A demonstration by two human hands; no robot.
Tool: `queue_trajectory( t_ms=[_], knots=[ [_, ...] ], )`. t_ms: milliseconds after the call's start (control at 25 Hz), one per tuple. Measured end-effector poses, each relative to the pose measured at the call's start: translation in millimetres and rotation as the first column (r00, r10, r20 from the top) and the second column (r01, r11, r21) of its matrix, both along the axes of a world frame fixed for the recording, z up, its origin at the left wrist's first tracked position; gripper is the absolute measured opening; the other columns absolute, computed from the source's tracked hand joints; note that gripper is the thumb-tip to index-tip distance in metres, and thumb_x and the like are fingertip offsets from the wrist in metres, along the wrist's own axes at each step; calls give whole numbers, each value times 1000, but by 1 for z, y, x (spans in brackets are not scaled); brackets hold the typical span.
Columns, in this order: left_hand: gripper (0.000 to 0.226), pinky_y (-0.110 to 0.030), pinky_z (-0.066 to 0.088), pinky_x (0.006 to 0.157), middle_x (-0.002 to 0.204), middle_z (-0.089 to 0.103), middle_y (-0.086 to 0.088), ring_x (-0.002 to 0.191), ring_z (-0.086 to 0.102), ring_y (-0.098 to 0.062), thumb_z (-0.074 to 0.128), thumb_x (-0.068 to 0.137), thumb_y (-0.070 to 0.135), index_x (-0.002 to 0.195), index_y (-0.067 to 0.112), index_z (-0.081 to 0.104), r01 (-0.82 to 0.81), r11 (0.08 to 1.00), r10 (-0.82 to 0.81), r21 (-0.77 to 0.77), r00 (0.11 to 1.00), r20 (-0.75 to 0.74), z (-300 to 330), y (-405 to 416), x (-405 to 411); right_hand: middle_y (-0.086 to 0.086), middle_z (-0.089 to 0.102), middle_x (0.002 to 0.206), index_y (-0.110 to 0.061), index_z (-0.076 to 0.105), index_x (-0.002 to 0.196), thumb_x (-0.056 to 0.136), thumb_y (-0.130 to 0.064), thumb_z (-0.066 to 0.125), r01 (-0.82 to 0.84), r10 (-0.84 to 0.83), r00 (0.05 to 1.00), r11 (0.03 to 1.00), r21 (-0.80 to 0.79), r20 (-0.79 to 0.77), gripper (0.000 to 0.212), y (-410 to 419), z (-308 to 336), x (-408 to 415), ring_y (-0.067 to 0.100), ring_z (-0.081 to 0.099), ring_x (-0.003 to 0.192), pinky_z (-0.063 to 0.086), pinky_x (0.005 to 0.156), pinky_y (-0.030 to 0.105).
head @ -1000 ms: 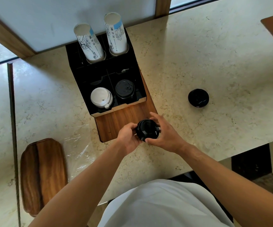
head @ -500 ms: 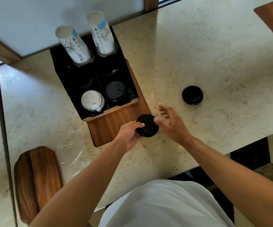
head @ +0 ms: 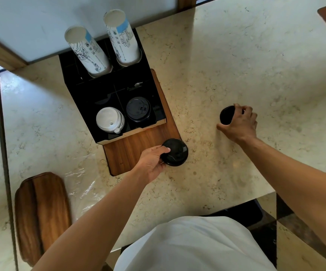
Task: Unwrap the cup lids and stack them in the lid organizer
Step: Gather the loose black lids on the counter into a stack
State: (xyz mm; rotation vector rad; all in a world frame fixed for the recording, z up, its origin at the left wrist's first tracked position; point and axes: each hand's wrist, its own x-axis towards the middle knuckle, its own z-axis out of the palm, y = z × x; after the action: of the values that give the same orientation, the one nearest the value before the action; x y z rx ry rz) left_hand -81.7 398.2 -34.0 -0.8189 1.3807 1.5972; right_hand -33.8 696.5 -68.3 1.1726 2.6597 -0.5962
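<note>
My left hand (head: 152,163) grips a stack of black lids (head: 175,152) just off the front corner of the wooden board (head: 138,147). My right hand (head: 239,124) is closed over a second black lid stack (head: 226,114) on the marble counter to the right, hiding much of it. The black lid organizer (head: 99,96) stands on the board. Its front left compartment holds white lids (head: 109,119) and its front right one holds black lids (head: 138,108).
Two tall sleeves of paper cups (head: 89,50) (head: 123,39) stand in the organizer's rear slots. Crumpled clear plastic wrap (head: 82,184) lies on the counter left of my left arm. A wooden tray (head: 41,214) sits at the lower left. The counter's front edge runs close to my body.
My right hand let go of the lid stack held in both hands and reached right onto the other black stack. My left hand kept its stack by the board's corner.
</note>
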Motion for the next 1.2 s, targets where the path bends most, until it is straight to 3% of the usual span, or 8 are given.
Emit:
queue_trajectory(
  t_ms=[160, 280, 400, 560, 720, 920, 1040, 1200],
  knots=[
    [28, -44, 55, 98, 121, 68, -21, 114, 65, -34, 72, 85, -3, 112, -2, 66, -24, 1000, 24, 5, 1000, 18, 3, -3, 1, 16, 36, 148, -21, 34, 154, 76, -40, 80, -48, 41, 996, 995, -89, -80, 92, -14, 4, 3, 38, 34, 135, 37, 112, 50],
    [24, -37, 57, 87, 117, 69, -20, 106, 66, -31, 70, 87, -1, 111, -1, 67, 5, 1000, -5, 26, 1000, 8, 6, -6, 2, 9, 46, 144, -25, 30, 154, 71, -38, 89, -255, 170, 942, 922, -290, -289, 102, -50, 21, 15, 27, 41, 131, 41, 108, 42],
    [20, -44, 53, 100, 120, 69, -22, 113, 65, -34, 65, 92, 2, 111, -1, 67, 43, 998, -43, 49, 999, -1, 9, -12, 6, -3, 52, 139, -33, 29, 153, 66, -48, 88, -450, 295, 865, 813, -368, -406, 106, -95, 38, 30, 16, 45, 125, 43, 104, 32],
    [33, -43, 56, 94, 129, 63, -26, 110, 62, -33, 57, 95, 8, 123, -7, 63, 72, 994, -70, 84, 997, -23, 14, -27, 12, -11, 50, 141, -38, 28, 152, 66, -52, 80, -566, 393, 810, 717, -407, -435, 101, -137, 51, 46, 12, 44, 129, 40, 109, 29],
    [30, -36, 60, 79, 119, 62, -20, 106, 61, -31, 54, 91, 15, 114, -1, 65, 80, 987, -80, 141, 997, -4, 20, -41, 21, -10, 45, 146, -38, 24, 154, 70, -43, 81, -612, 431, 788, 627, -482, -439, 101, -160, 55, 54, 7, 45, 135, 37, 103, 11],
    [39, -41, 62, 81, 121, 67, -21, 112, 64, -34, 54, 89, 24, 114, -3, 66, 5, 974, -13, 226, 999, 33, 15, -62, 29, -10, 39, 149, -34, 21, 157, 74, -35, 82, -660, 497, 751, 585, -471, -434, 103, -178, 59, 59, 8, 43, 136, 44, 108, 21],
    [48, -40, 61, 79, 116, 75, -20, 112, 68, -36, 66, 89, 38, 118, 1, 72, 67, 969, -71, 237, 997, 11, 12, -73, 32, -9, 38, 152, -33, 20, 157, 75, -34, 83, -676, 529, 737, 575, -462, -421, 103, -188, 59, 62, 8, 41, 138, 43, 110, 23],
    [37, -38, 59, 87, 118, 74, -16, 112, 69, -35, 82, 79, 11, 115, 6, 76, 196, 934, -177, 298, 980, -89, 8, -84, 35, -12, 39, 151, -33, 23, 156, 75, -34, 83, -654, 502, 756, 595, -467, -419, 101, -197, 58, 66, 8, 44, 135, 47, 105, 20]
  ],
)
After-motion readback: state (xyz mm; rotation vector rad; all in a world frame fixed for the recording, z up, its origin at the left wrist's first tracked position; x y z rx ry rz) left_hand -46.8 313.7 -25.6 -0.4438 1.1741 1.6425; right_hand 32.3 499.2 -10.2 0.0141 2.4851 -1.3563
